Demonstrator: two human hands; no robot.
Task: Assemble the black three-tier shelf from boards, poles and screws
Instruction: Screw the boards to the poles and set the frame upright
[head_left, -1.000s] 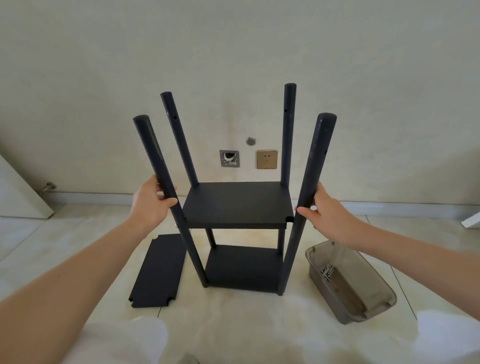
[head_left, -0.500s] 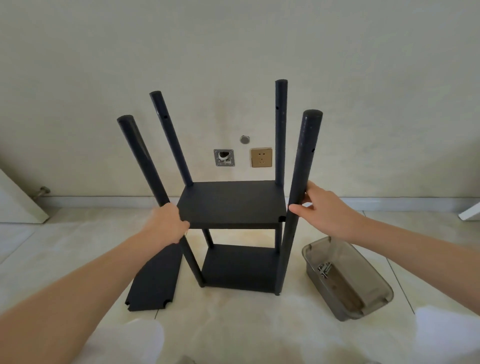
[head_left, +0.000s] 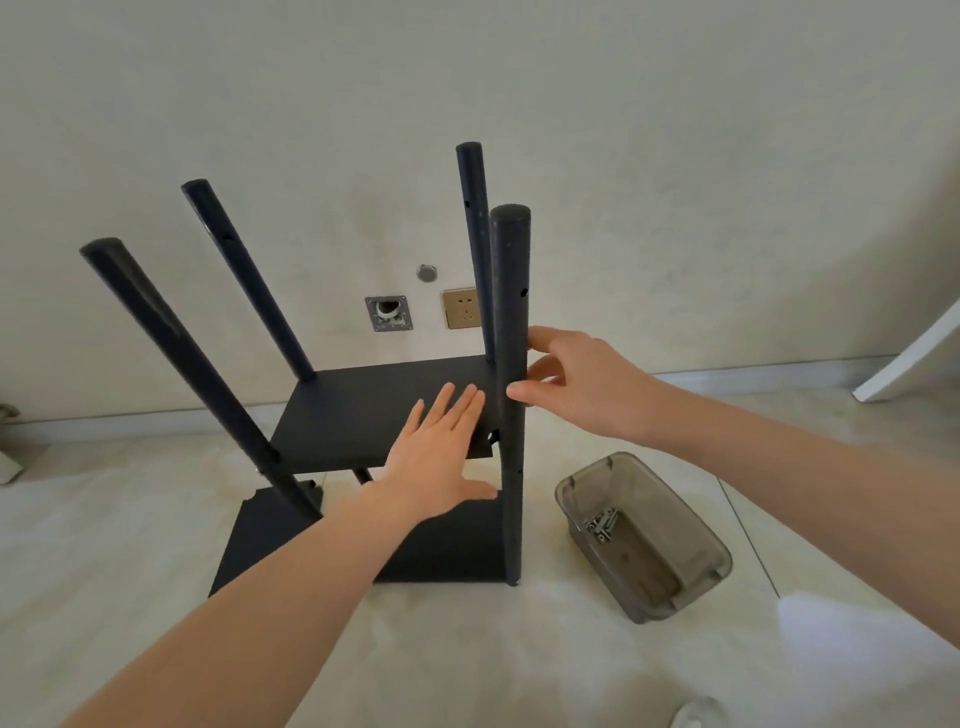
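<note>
Left hand (head_left: 441, 457): flat, fingers straight, pressing middle board (head_left: 363, 410).
Right hand (head_left: 582, 384): loose, fingertips steadying near pole (head_left: 511, 364).
Advice: level board, then screw from tray (head_left: 691, 530).

A pale, glossy tiled floor (head_left: 156, 545) with thin dark grout lines carries everything here and meets the wall along a light skirting strip. On it stands the black shelf frame (head_left: 384, 415), its four poles footing on the tiles and its bottom board (head_left: 447, 551) low against the floor. A loose black board (head_left: 249, 540) lies flat on the tiles at the frame's left, partly tucked behind the near left pole. To the right of the frame, apart from it, sits a smoky translucent plastic bin (head_left: 644, 535) with a cluster of silver screws (head_left: 602, 526) inside. A white slanted panel (head_left: 914, 353) touches the floor at far right.
</note>
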